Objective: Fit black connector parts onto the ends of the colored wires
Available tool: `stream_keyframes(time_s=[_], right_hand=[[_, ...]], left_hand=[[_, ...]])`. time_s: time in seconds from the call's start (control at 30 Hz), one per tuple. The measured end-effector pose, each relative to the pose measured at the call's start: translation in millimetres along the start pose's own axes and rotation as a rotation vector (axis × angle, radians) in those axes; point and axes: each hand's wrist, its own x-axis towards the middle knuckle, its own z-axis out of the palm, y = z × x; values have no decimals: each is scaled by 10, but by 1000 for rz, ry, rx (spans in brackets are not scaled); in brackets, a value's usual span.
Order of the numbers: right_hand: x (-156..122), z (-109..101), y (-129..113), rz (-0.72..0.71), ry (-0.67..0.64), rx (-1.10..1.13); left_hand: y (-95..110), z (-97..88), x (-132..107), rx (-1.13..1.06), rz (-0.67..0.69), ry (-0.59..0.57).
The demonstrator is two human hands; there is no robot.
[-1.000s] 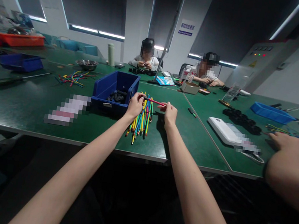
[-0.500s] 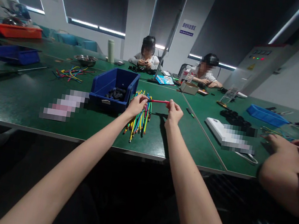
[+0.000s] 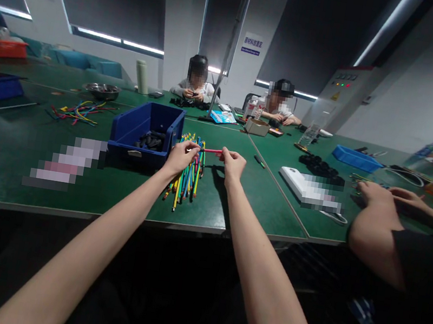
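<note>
A short red wire (image 3: 212, 151) is stretched level between my two hands, above a pile of cut wires. My left hand (image 3: 181, 157) pinches its left end, where the fingers mostly cover a dark part. The other end sits in the closed fingertips of my right hand (image 3: 233, 164). Beneath and beside my left hand lie many yellow, green, blue and red cut wires (image 3: 185, 182) on the green table (image 3: 85, 185). Left of them stands a blue bin (image 3: 119, 150) with small black sleeve-like pieces (image 3: 151, 140) inside.
Loose coloured wires (image 3: 80, 112) and a metal bowl (image 3: 102, 91) lie to the left. On the right are a white device (image 3: 291, 182), black round parts (image 3: 322, 168) and a blue tray (image 3: 354, 157). A neighbour's arm (image 3: 376, 214) rests at right; two people sit opposite.
The view has swung right, so the scene sits further left. Both hands still hold the red wire; its black left part, plainly visible before, is now mostly behind my left fingers.
</note>
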Motion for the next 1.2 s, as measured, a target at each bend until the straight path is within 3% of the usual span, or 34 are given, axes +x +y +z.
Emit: stream_keyframes(time_s=[0.1,0.17,0.27,0.3,0.4,0.5,0.77,1.2], right_hand=[[7,1,-55,22,-26,-41],[43,-53,-117,48,50,-134],[107,-245,-181,18,245,-573],[122,-325,-185,-9,254,-753],[142,-529,-157,-63,170,-1168],[150,-599,-112,-27,78,-1374],[213,-528,-45,112,37,-1403],[194,-503,-19,64,84,-1401]], left_hand=[[2,8,-2,13,5,-6],[17,11,-12,9,7,-21],[35,4,-23,-15,-2,-8],[37,2,-23,-21,-11,2],[31,1,-12,-10,-26,13],[7,6,3,-6,-37,12],[-84,-5,37,-8,-20,-2],[-35,12,36,-100,-98,-6]])
